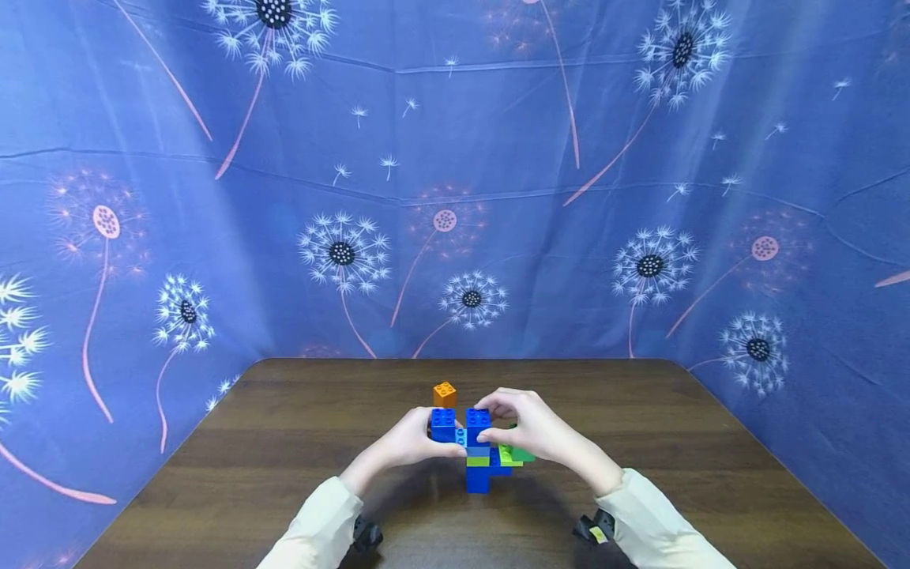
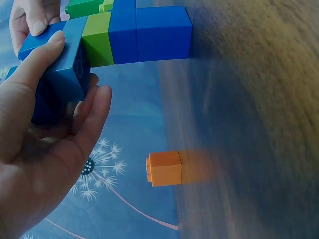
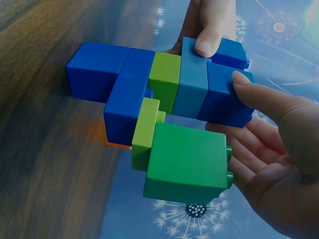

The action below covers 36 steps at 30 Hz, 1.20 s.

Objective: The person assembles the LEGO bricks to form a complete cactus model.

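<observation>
The left hand (image 1: 408,441) and right hand (image 1: 529,431) pinched the light, rigid, snap-apart brick tower (image 1: 478,450) at its top blue bricks, near the table's (image 1: 284,474) centre.

- No words, numbers, brand marks or signs can be read in any of the three views
- The studded plastic building bricks (image 1: 478,450) show plain faces in blue, green and orange, with no lettering that can be made out
- The blue cloth backdrop (image 1: 498,197) carries only a dandelion pattern, no writing
- A small yellow tag on the dark strap at the right wrist (image 1: 599,535) is too small to read
</observation>
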Each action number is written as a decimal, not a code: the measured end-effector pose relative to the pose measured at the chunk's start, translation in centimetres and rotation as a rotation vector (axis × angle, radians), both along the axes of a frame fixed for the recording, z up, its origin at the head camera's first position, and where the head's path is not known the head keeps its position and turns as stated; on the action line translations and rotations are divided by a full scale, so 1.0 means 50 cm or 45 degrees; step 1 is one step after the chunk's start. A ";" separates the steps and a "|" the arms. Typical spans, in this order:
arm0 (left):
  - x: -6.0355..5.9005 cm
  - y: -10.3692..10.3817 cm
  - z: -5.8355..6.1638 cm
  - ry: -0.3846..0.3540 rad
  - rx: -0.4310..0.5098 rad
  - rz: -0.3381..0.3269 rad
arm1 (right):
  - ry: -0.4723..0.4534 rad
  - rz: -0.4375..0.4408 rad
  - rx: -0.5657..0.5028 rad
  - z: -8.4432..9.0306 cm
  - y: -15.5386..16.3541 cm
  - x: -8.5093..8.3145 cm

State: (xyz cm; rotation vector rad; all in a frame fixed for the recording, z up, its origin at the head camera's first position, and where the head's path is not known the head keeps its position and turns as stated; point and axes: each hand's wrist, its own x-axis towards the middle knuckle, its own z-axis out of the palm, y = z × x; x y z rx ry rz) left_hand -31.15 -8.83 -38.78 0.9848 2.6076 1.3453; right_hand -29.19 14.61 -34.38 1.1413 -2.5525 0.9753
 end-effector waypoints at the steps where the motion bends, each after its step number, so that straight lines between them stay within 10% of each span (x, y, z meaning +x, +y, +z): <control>1: 0.001 -0.002 0.001 0.010 -0.001 0.002 | 0.012 0.007 -0.003 0.000 -0.002 -0.001; 20: 0.005 -0.006 0.006 -0.036 0.039 0.006 | -0.216 0.038 -0.049 0.001 0.003 -0.020; 36: -0.003 -0.016 0.005 -0.039 0.021 0.004 | -0.065 0.028 -0.086 -0.005 0.014 -0.053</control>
